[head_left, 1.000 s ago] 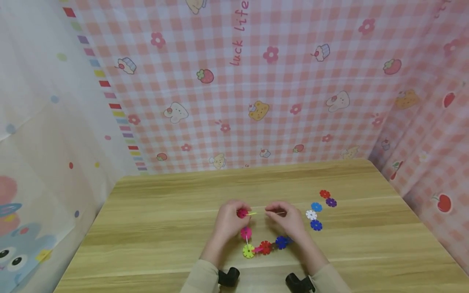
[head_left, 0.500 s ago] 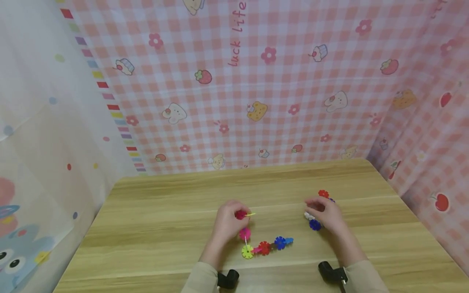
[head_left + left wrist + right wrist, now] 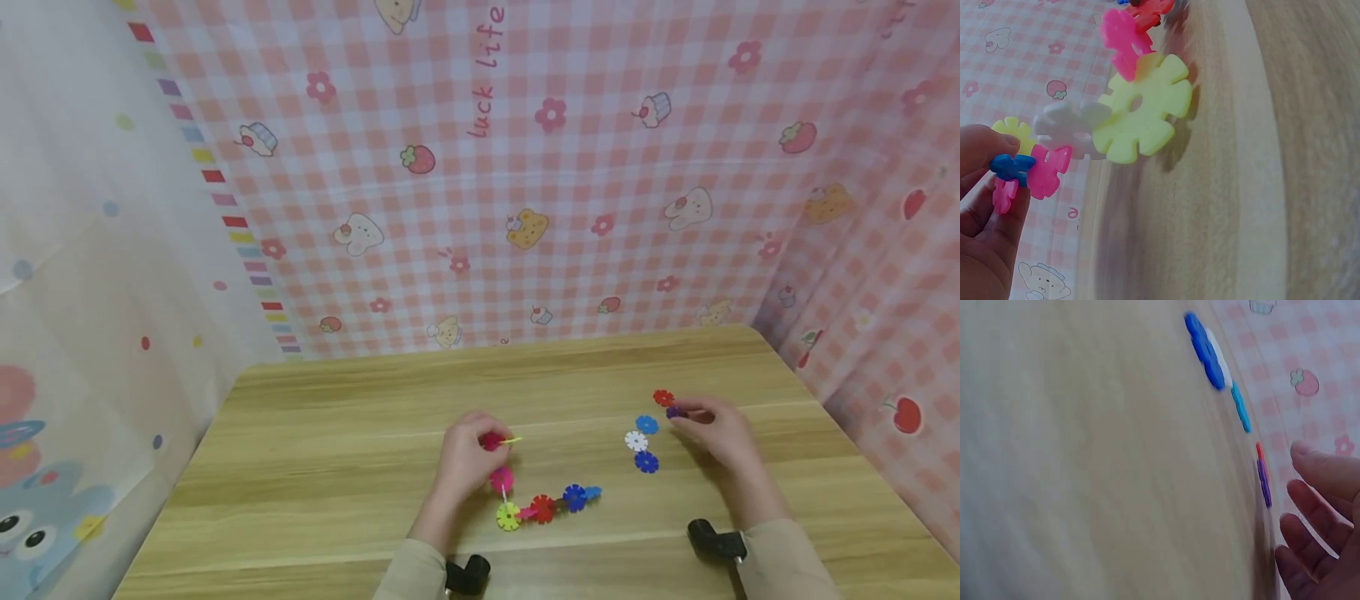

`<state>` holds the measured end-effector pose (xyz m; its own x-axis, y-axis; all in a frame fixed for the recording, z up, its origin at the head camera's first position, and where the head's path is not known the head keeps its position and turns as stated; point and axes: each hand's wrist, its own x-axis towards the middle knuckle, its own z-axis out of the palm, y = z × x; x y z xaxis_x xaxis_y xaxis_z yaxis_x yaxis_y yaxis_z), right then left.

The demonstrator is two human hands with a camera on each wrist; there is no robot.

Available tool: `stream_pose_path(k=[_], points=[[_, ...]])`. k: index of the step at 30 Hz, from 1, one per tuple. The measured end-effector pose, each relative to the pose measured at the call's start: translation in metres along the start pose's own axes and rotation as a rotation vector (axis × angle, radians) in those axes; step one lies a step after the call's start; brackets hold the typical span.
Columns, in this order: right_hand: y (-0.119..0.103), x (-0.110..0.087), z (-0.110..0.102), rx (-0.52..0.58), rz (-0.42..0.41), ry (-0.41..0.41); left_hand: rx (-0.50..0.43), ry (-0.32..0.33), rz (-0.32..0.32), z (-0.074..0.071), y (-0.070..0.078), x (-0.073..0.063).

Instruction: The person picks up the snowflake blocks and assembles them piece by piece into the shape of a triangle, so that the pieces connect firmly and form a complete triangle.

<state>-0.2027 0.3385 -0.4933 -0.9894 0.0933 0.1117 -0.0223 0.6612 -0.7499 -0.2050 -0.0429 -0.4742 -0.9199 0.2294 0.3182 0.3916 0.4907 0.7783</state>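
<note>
In the head view my left hand [image 3: 467,450] pinches the far end of a chain of interlocked, notched plastic snowflake discs. A yellow disc [image 3: 513,440] sticks out edge-on beside its fingertips. From there the chain bends past a pink disc [image 3: 502,480] to a yellow-green disc [image 3: 507,517] and a red disc [image 3: 543,508], ending in light blue. The left wrist view shows the thumb against a blue disc [image 3: 1014,167], with a white disc [image 3: 1071,128] further along. My right hand [image 3: 716,432] reaches to a loose purple disc [image 3: 1264,482], fingers parted and nothing between them.
A loose red disc [image 3: 663,397] lies just beyond the purple one. Nearer lie a light blue disc [image 3: 647,425], a white disc [image 3: 636,441] and a dark blue disc [image 3: 647,462] in a row. A checked cloth [image 3: 480,192] hangs behind the wooden table [image 3: 322,467].
My right hand has moved away from the left hand, rightward across the loose discs to the purple one. The thin piece it held is no longer seen there. The left hand stays put.
</note>
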Motion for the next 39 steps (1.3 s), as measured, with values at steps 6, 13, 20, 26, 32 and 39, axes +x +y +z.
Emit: stream_pose_path(k=[6,13,20,26,32,39], points=[[0.008,0.006,-0.009,-0.023,-0.027,-0.057,0.017,-0.014,0.002,0.000,0.000,0.001],[0.015,0.012,-0.011,-0.051,-0.072,-0.103,0.023,-0.018,0.011,0.001,-0.001,0.001],[0.016,0.018,-0.011,-0.123,-0.068,-0.117,0.017,-0.036,-0.014,0.001,0.000,0.002],[0.017,0.017,-0.009,-0.068,-0.041,-0.108,0.016,-0.044,-0.017,0.001,-0.001,0.002],[0.019,0.008,-0.007,-0.001,-0.039,-0.052,0.008,-0.044,-0.023,0.002,-0.001,0.002],[0.000,-0.003,0.006,0.230,-0.032,-0.040,0.007,-0.041,-0.011,0.002,-0.003,0.002]])
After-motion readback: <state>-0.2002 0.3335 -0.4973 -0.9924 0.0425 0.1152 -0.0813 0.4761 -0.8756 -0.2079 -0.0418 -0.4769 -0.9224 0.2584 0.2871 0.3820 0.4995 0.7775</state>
